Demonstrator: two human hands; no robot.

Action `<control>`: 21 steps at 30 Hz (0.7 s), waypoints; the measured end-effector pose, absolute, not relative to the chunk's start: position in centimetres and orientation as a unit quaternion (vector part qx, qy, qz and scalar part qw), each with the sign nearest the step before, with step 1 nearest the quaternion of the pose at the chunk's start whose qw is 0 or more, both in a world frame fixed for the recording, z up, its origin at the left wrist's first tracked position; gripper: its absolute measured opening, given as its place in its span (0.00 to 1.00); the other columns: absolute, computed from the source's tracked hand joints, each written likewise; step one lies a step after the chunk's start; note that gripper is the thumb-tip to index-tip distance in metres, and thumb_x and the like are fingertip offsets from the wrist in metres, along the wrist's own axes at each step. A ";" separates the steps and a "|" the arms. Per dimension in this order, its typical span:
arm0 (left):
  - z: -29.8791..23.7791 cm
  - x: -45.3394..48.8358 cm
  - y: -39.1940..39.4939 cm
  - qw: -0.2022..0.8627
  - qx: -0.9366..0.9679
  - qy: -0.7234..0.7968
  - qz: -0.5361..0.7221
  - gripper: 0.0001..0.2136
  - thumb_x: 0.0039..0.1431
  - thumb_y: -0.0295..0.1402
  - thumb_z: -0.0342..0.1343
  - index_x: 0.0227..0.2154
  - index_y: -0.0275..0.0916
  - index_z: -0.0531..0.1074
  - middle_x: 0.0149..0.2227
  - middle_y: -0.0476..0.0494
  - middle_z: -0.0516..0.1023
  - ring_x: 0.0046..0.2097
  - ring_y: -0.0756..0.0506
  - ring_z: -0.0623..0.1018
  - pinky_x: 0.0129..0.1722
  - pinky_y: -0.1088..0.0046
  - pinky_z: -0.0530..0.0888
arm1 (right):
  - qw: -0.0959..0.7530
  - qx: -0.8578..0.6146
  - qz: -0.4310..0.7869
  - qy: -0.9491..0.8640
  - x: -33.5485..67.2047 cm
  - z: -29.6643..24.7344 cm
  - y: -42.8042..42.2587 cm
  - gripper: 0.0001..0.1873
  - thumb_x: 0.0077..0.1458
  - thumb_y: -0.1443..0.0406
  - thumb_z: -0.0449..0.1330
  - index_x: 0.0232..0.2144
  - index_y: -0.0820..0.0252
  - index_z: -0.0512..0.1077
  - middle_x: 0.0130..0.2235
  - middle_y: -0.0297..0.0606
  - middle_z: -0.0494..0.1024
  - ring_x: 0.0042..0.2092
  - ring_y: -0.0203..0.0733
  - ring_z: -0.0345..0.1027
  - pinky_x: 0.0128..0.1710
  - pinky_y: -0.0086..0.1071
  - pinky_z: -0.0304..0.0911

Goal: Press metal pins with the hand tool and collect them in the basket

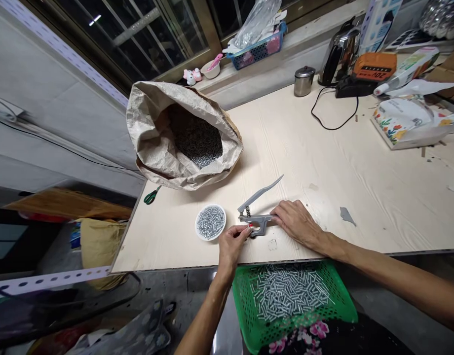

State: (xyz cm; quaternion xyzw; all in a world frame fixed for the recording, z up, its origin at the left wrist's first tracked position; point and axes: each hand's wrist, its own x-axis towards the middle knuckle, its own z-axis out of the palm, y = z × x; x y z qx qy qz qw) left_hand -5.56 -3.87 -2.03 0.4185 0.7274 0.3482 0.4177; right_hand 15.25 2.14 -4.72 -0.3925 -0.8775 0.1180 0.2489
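Fingers (243,230) of our left hand (230,244) pinch narrowly on the head of the press pliers (254,217), which lie on the surface (323,162) beside a bowl (197,227) of metal tubes. Our right hand (295,222) lies flat over the lower handle. We judge the pliers stiff and weighty, best gripped by the handles.

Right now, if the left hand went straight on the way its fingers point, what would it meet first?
The head of the silver metal hand press, which the left hand seems to touch with its fingertips; depth is unclear.
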 end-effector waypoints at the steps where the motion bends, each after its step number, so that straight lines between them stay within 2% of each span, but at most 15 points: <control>1: -2.2 -5.7 -3.8 0.420 0.421 0.727 0.343 0.16 0.45 0.44 0.62 0.28 0.33 0.79 0.28 0.42 0.80 0.31 0.47 0.75 0.33 0.74 0.69 | 0.249 -0.393 0.121 -0.877 15.3 -4.8 2.2 0.12 0.66 0.62 0.46 0.36 0.58 0.68 0.35 0.39 0.73 0.38 0.42 0.62 0.38 0.37 0.50; 8: -2.2 -6.4 -2.5 0.459 0.446 0.721 0.265 0.16 0.41 0.44 0.62 0.24 0.33 0.78 0.22 0.45 0.77 0.25 0.50 0.71 0.27 0.76 0.65 | 0.239 -0.402 0.142 -0.872 15.4 -5.5 2.5 0.14 0.66 0.61 0.45 0.35 0.58 0.67 0.35 0.37 0.73 0.36 0.41 0.62 0.38 0.37 0.48; 14: -0.9 -6.5 -2.0 0.512 0.459 0.715 0.129 0.17 0.40 0.47 0.62 0.18 0.35 0.74 0.12 0.54 0.65 0.17 0.54 0.61 0.20 0.78 0.56 | 0.205 -0.386 0.131 -0.890 15.4 -6.1 2.5 0.15 0.67 0.61 0.43 0.33 0.57 0.66 0.33 0.35 0.73 0.35 0.40 0.61 0.37 0.37 0.46; 18: -0.7 -6.5 -2.3 0.593 0.385 0.703 0.077 0.19 0.38 0.48 0.64 0.14 0.37 0.69 0.13 0.53 0.67 0.15 0.55 0.62 0.18 0.78 0.58 | 0.180 -0.363 0.073 -0.911 15.5 -5.8 2.2 0.14 0.66 0.61 0.45 0.33 0.57 0.67 0.33 0.35 0.73 0.35 0.41 0.60 0.36 0.38 0.45; 21: -0.6 -6.2 -2.6 0.611 0.367 0.700 0.044 0.19 0.38 0.48 0.65 0.13 0.37 0.68 0.11 0.53 0.66 0.15 0.55 0.63 0.17 0.79 0.57 | 0.175 -0.355 0.047 -0.917 15.6 -5.5 1.8 0.12 0.65 0.62 0.48 0.33 0.57 0.68 0.33 0.36 0.74 0.35 0.42 0.59 0.36 0.38 0.44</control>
